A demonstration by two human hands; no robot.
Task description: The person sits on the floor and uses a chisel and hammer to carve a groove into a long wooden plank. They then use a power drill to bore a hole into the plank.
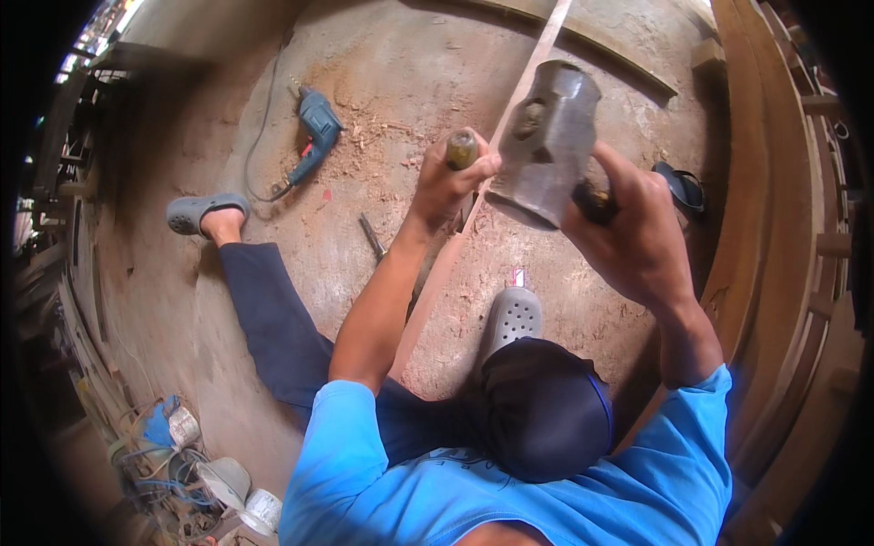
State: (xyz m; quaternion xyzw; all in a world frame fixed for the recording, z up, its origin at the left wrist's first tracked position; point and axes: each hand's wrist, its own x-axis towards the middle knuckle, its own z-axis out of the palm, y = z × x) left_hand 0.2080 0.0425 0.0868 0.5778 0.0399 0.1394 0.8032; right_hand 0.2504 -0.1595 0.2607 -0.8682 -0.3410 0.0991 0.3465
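Note:
My left hand (442, 187) is closed around a chisel with a worn yellowish handle (462, 148), held upright at a long, narrow pale wooden board (425, 320) that runs away from me. A short part of its metal shows below the fingers. My right hand (630, 223) grips a sledgehammer close to its heavy steel head (544, 146), which hangs in the air just right of the chisel's top and hides part of the board. Left of my left forearm, a dark metal tool (371, 235) lies on the dusty floor (287, 273).
A blue corded drill (314, 136) lies among shavings. My legs stretch out in grey clogs (513, 318). A dark sandal (678, 191) lies at right beside long timbers (769, 227). A dark strip (619, 61) lies at the back. Cans and cables (223, 478) pile up lower left.

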